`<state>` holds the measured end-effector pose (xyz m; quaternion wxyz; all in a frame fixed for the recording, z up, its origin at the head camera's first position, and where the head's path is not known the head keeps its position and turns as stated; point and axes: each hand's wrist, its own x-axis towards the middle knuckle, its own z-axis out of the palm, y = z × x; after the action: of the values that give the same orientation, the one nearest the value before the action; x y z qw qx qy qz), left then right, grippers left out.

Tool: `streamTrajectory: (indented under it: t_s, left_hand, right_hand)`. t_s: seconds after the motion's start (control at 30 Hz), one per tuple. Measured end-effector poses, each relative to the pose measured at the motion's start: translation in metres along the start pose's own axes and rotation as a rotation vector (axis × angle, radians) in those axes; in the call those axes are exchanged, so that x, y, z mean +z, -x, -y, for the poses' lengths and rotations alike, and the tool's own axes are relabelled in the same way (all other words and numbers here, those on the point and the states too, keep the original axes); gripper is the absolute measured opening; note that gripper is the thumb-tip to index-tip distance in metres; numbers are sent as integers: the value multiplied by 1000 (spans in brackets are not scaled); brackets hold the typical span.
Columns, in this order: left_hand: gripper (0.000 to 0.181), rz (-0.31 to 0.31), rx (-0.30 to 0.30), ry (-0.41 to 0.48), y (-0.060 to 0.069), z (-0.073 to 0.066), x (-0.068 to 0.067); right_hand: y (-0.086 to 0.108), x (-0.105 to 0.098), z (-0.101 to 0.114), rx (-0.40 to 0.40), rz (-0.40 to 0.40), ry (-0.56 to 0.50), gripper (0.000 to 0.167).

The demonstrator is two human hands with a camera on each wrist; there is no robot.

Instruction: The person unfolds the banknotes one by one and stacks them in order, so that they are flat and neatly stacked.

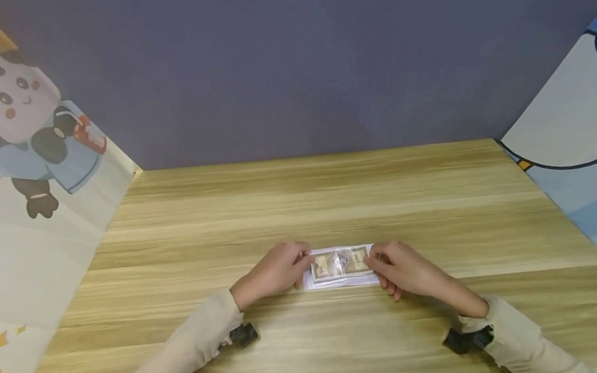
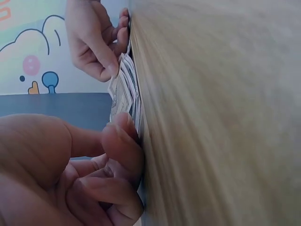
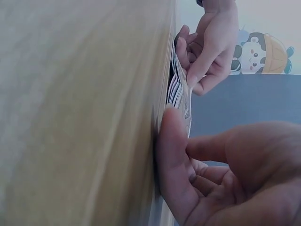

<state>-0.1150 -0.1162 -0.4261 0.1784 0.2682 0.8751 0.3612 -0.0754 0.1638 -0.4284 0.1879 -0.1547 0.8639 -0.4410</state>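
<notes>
A brownish banknote [image 1: 341, 264] lies face up on a stack of white-edged paper [image 1: 342, 283] on the table. My left hand [image 1: 280, 267] pinches the left end between thumb and curled fingers. At the opposite end, my right hand [image 1: 406, 268] grips the right edge the same way. Layered note edges [image 2: 135, 89] show between both hands in the left wrist view, slightly bowed and close to the tabletop. From the right wrist, the stack's edges [image 3: 175, 92] look fanned under the top note. Fingertips hide both ends, so how many sheets each hand pinches is unclear.
The wood-grain table [image 1: 320, 202] extends around the hands. A dark blue-grey panel [image 1: 296, 67] stands along its far edge. Cartoon-printed walls [image 1: 49, 224] flank it on the left and right. A black wrist device [image 1: 243, 335] sits by each beige sleeve.
</notes>
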Motion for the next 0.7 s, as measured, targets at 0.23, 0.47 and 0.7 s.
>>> streamTrajectory:
  t_s: [0.23, 0.47, 0.7]
  left_hand:
    - [22, -28, 13, -67, -3, -1, 3]
    - [23, -59, 17, -137, -7, -2, 6]
    - [25, -100, 14, -233, -8, -2, 9]
  right_hand:
    - [-1, 2, 0, 28, -43, 49, 30]
    - [-1, 3, -2, 18, -85, 163, 28]
    - [-1, 3, -3, 20, -99, 159, 28]
